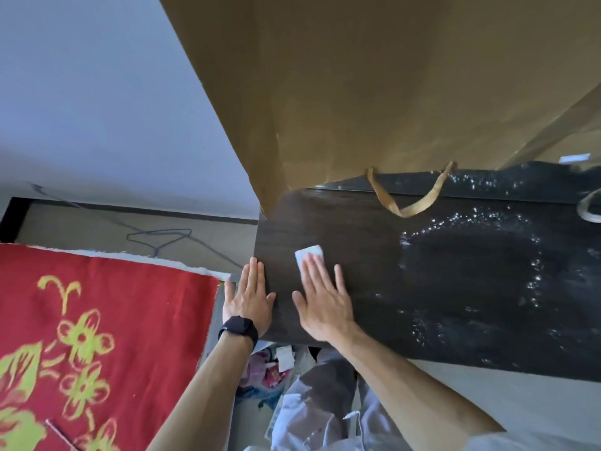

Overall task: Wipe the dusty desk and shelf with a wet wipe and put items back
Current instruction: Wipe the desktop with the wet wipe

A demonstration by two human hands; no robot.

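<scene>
Wipe [309, 255]: white, folded small, lying on the left part of the dark bench [455, 336], pinned under my right hand [325, 304]. Right fingers [313, 271] straight, pressing it flat, not curled round it. Left hand [248, 297] flat on the bench's left edge, fingers straight, holding nothing.

Progress, judged: the right part of the bench shows wet streaks [471, 222], so it looks wiped. The left corner looks dry, so I take it as the patch in hand. A brown bag [357, 92] stands at the back, and the bench under it is likely unwiped. The shelf is not in view. Left to do: this corner, under the bag, the shelf, then putting items back.
</scene>
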